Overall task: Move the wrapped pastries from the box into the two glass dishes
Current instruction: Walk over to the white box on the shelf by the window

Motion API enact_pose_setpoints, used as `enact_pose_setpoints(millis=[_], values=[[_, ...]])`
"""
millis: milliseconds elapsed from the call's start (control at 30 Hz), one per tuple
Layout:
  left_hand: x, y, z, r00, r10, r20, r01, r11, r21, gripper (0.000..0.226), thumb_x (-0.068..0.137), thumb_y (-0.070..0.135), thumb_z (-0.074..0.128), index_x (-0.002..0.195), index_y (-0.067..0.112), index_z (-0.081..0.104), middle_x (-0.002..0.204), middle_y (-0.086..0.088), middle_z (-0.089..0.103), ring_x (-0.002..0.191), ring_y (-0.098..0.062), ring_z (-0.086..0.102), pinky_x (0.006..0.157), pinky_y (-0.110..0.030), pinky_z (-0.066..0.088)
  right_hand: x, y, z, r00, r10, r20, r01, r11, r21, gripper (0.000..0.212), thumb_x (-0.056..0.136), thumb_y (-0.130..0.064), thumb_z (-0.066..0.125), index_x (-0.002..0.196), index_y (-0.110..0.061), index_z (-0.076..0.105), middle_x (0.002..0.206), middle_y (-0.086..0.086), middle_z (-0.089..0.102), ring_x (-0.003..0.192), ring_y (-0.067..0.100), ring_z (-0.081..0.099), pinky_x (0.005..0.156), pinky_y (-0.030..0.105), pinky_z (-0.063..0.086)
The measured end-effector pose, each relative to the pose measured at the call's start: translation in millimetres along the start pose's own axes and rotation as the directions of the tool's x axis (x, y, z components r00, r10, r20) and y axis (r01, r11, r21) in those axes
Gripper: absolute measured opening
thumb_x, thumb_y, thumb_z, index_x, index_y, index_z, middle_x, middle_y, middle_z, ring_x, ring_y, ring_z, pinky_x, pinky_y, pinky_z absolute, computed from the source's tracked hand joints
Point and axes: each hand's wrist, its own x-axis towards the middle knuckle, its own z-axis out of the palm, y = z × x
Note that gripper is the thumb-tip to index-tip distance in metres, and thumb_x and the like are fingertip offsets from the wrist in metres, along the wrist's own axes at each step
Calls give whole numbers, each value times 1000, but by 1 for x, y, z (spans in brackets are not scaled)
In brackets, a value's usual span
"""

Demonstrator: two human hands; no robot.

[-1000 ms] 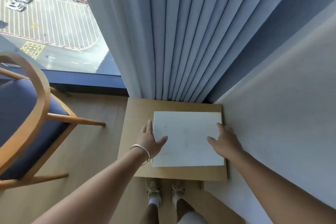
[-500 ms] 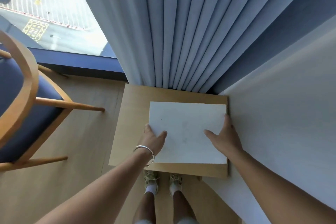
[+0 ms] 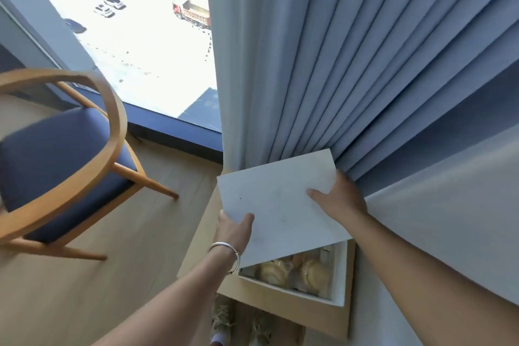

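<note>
A white box lid (image 3: 280, 202) is raised and tilted above the open white box (image 3: 338, 275). My left hand (image 3: 234, 229) grips the lid's near left edge, thumb on top. My right hand (image 3: 338, 199) grips the lid's right side. Under the lifted lid, golden wrapped pastries (image 3: 295, 272) lie in the box. The lid hides the far part of the box. No glass dish is in view.
The box stands on a small wooden table (image 3: 292, 310) in a corner, with a blue-grey curtain (image 3: 323, 64) behind and a pale wall (image 3: 449, 219) to the right. A wooden armchair with a blue seat (image 3: 56, 166) stands on the floor at left.
Both hands have lifted the lid off the box and tilted it up, which uncovers the pastries. The camera has also tilted up and to the left.
</note>
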Motion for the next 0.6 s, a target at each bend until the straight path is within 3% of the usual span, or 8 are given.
enact_pose_setpoints(millis=[67, 233, 367, 600], values=[[-1, 0, -19, 999, -7, -42, 4, 998, -67, 42, 79, 32, 64, 112, 18, 41, 111, -7, 57, 89, -22, 60, 75, -39, 51, 4, -26, 4, 998, -51, 33, 52, 999, -18, 75, 76, -52, 73, 134, -17, 43, 134, 5, 53, 119, 29, 52, 96, 45, 47], [3, -20, -64, 983, -99, -152, 69, 979, -190, 49, 75, 34, 64, 113, 16, 40, 110, -6, 57, 97, -30, 59, 89, -48, 50, 8, -88, 43, 977, -177, 115, 193, 970, -148, 72, 76, -53, 73, 129, -13, 45, 128, 7, 56, 113, 30, 56, 86, 40, 51], [9, -52, -94, 949, -185, -255, 123, 963, -241, 41, 82, 28, 64, 112, 11, 42, 110, -7, 58, 94, -27, 57, 82, -37, 46, 7, -122, 91, 949, -246, 197, 286, 936, -205, 73, 75, -51, 74, 129, -11, 45, 131, 10, 52, 117, 31, 54, 88, 38, 48], [23, -108, -103, 876, -363, -316, 241, 899, -366, 44, 84, 28, 62, 116, 4, 42, 115, -10, 53, 102, -30, 52, 91, -40, 42, 16, -151, 165, 880, -315, 355, 428, 850, -307, 66, 75, -55, 71, 120, -15, 44, 123, 7, 52, 113, 30, 53, 88, 42, 49]])
